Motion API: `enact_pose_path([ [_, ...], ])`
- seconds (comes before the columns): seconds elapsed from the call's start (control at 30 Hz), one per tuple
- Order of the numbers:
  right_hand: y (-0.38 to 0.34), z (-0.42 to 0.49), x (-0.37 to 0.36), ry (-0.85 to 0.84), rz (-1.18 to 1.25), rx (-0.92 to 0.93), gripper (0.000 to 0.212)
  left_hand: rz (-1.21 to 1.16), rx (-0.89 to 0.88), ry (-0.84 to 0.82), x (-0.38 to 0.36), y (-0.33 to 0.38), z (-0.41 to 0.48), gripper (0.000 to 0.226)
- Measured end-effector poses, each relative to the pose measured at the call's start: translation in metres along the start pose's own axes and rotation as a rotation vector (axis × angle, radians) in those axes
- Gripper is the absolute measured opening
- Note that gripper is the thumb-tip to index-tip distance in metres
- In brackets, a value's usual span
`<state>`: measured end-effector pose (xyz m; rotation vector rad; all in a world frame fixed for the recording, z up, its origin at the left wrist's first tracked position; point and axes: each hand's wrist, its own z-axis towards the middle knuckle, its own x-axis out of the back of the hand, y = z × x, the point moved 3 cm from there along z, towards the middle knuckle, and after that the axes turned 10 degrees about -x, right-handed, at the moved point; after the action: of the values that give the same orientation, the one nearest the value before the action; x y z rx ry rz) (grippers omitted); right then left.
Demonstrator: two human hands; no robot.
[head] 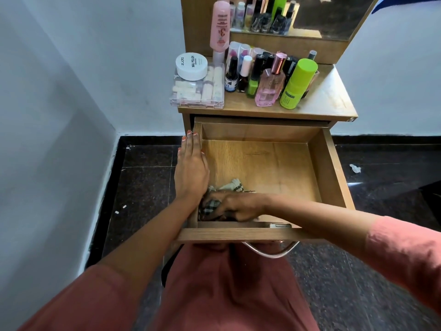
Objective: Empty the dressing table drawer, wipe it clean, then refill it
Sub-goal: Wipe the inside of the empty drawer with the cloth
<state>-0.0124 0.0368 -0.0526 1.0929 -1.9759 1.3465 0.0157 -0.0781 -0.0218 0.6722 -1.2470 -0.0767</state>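
One drawer (262,163), bare wood inside; right hand (235,206) clutches half-hidden checked cloth (212,206); left hand (191,168) flat on left rim.

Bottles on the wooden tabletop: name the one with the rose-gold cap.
The clear glass perfume bottle of pink liquid, front row, just left of the tall lime-green bottle. Its neighbours' caps are black, white or green.

This is looking like a home dressing corner: nail polish bottles (243,75), a pink perfume bottle (268,88) and a mirror (329,15) are crowding the dressing-table counter (329,96) against white walls (95,56).
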Motion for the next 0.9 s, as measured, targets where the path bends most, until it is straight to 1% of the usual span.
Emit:
enact_pose_path([
  [0.13, -0.002, 0.005, 0.004, -0.023, -0.081, 0.024, 0.044, 0.003, 0.0, -0.002, 0.001, -0.001, 0.001, 0.048],
  [0.37, 0.01, -0.016, 0.012, -0.045, -0.014, -0.005, 0.05, 0.006, 0.005, -0.008, 0.002, 0.001, 0.0, 0.048],
  [0.5, 0.005, -0.01, 0.008, 0.03, 0.02, 0.024, 0.059, 0.007, 0.01, -0.011, 0.001, 0.0, 0.0, 0.048],
  [0.57, 0.0, -0.002, 0.004, 0.043, 0.043, 0.048, 0.055, 0.011, 0.006, -0.007, 0.001, 0.001, 0.0, 0.048],
  [0.67, -0.004, 0.009, 0.001, 0.056, 0.065, 0.03, 0.048, 0.014, 0.005, 0.0, 0.001, 0.001, 0.0, 0.048],
  [0.73, -0.004, 0.009, -0.002, 0.044, 0.011, 0.026, 0.048, 0.013, 0.005, 0.0, 0.002, 0.001, 0.0, 0.048],
  [0.8, 0.001, 0.006, -0.002, 0.053, -0.117, -0.02, 0.049, 0.007, 0.012, 0.002, 0.002, 0.001, -0.001, 0.048],
  [0.9, 0.01, 0.001, 0.007, 0.146, -0.239, -0.05, 0.048, 0.006, 0.018, -0.002, 0.002, 0.002, -0.002, 0.048],
])
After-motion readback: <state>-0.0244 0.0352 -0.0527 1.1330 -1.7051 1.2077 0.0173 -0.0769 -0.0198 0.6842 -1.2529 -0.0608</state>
